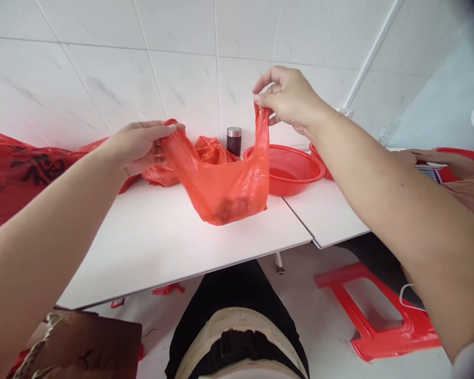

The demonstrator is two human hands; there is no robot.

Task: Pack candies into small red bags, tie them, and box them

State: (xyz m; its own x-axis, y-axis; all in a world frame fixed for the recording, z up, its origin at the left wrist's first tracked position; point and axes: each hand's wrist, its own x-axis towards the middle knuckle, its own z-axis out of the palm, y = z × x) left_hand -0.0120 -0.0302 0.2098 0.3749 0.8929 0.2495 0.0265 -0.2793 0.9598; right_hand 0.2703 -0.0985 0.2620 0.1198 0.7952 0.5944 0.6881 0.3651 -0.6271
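A thin red plastic bag (225, 184) hangs between my two hands above the white table (154, 237). My left hand (142, 142) pinches one handle of it at the left. Higher up, my right hand (288, 100) grips the other handle between thumb and fingers. Something small and dark shows through the bottom of the bag; its kind cannot be made out. Behind the bag sit another crumpled red bag (211, 150) and a red plastic basket (300, 167), partly covered by the bag I hold.
A dark cup with a silver lid (234, 141) stands by the tiled wall. Large red bags (19, 168) lie at the left. On the floor are a cardboard box (98, 342) and, to the right, a red stool (379, 316). Another person's hands (430, 156) are at the far right.
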